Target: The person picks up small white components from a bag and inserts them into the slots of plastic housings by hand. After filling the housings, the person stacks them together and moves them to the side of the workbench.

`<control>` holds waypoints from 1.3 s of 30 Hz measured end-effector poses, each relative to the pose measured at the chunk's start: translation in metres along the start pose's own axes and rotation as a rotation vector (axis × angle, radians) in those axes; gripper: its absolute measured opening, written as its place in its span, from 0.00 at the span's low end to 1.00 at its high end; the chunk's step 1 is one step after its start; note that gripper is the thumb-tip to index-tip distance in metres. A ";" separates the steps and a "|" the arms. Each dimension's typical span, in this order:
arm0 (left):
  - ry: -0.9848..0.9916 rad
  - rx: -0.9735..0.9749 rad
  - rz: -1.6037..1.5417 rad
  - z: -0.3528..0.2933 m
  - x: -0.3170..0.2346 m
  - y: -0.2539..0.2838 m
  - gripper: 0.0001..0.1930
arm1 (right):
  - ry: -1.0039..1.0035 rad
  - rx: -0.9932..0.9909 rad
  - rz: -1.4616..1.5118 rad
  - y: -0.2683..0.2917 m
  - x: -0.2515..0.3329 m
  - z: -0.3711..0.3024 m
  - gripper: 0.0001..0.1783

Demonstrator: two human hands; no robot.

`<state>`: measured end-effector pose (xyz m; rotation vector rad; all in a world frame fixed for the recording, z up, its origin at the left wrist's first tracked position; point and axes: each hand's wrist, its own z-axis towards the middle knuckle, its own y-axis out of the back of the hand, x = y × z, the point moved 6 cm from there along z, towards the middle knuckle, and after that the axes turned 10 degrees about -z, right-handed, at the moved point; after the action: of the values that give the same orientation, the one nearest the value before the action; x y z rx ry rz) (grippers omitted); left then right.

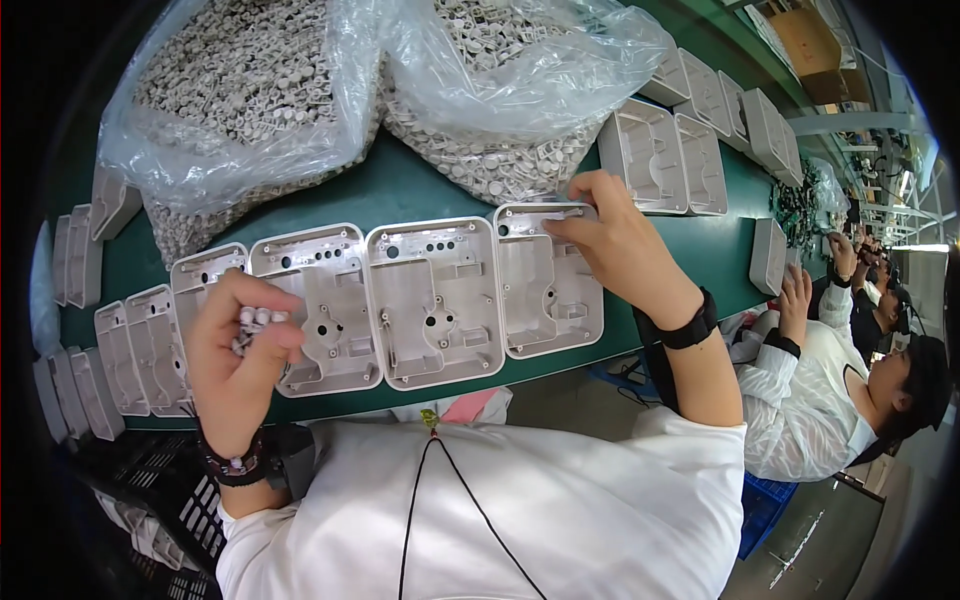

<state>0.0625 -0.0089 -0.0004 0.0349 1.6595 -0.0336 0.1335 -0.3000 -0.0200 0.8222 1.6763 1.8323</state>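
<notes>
My left hand (235, 345) is curled around a small bunch of light-grey plastic caps (262, 317), above the row of housings. Over at the top edge of a grey plastic housing (525, 275), my right hand (612, 232) has thumb and fingertips drawn together; whatever lies between them is too small to make out. Beside that housing lie another open housing (405, 345) and a third one (335, 300), all with their insides facing up. Each has round holes near its far edge, with ribs and posts inside. My left hand partly covers a further housing (205, 265).
Two clear plastic bags, a left bag (240, 85) and a right bag (490, 100), bulge with small grey parts on the green table (430, 190). More housings (655, 155) stand at the right and left. A co-worker (825, 385) sits at the right. A black crate (170, 500) is at lower left.
</notes>
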 end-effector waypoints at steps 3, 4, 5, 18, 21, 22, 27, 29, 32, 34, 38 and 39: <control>0.069 0.057 -0.042 -0.001 0.003 -0.008 0.07 | -0.058 0.016 0.104 -0.003 -0.002 -0.004 0.15; 0.071 0.058 -0.043 -0.001 0.002 -0.008 0.07 | -0.061 0.021 0.105 -0.004 -0.002 -0.003 0.16; 0.142 0.082 -0.085 0.000 0.004 -0.010 0.08 | -0.064 0.026 0.106 -0.004 -0.002 -0.003 0.16; 0.088 0.317 -0.144 -0.007 0.012 -0.035 0.09 | -0.038 -0.026 -0.036 0.054 0.057 0.029 0.12; -0.097 0.363 -0.059 -0.004 0.005 -0.029 0.08 | 0.120 -0.057 0.525 0.060 0.116 0.041 0.09; -0.313 0.415 0.062 -0.006 -0.004 -0.030 0.08 | 0.132 -0.018 0.696 0.056 0.127 0.043 0.08; -0.703 0.649 0.377 -0.023 -0.021 -0.037 0.13 | 0.074 0.207 1.126 0.026 0.145 0.044 0.07; -0.701 0.617 0.363 -0.026 -0.019 -0.034 0.13 | 0.085 0.299 1.231 0.020 0.148 0.044 0.07; -0.706 0.556 0.328 -0.030 -0.016 -0.031 0.14 | 0.009 0.370 1.342 0.015 0.151 0.044 0.06; -0.653 0.484 0.373 -0.029 -0.013 -0.030 0.09 | -0.140 0.421 1.449 0.011 0.147 0.043 0.06; -0.649 0.515 0.319 -0.019 -0.010 -0.027 0.11 | 0.023 0.235 1.220 0.022 0.143 0.046 0.06; -0.661 0.544 0.286 -0.018 -0.010 -0.027 0.14 | 0.017 0.238 1.217 0.025 0.139 0.049 0.06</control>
<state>0.0444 -0.0353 0.0107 0.6096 0.9344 -0.2511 0.0749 -0.1682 0.0201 2.2795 1.4911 2.3096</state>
